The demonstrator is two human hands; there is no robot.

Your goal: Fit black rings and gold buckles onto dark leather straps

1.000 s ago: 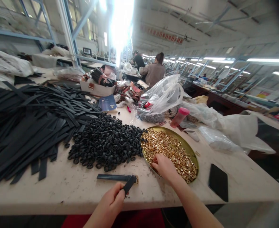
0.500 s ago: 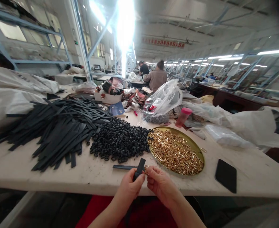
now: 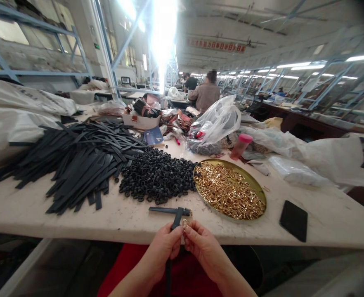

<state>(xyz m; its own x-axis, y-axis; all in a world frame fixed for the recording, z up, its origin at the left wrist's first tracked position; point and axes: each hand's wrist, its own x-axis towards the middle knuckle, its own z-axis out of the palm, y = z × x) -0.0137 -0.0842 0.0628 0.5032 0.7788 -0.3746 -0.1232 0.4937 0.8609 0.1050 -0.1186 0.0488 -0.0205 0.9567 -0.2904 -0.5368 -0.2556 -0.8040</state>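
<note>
One flat black strip fills the left hand's pinched fingers, a glossy gold piece the right hand's.

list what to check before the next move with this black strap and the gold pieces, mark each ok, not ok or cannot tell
1. Black strap held in the left grip: ok, one end sticks up past the hand.
2. Small gold piece at the right grip: ok, pinched close beside the strap.
3. Strap passed through that piece: cannot tell, fingers cover the spot.
4. All loose gold pieces inside the round tray: not ok, a stray piece lies just outside its rim.
5. Phone clear of both hands: ok, it lies apart, off to the right.
</note>
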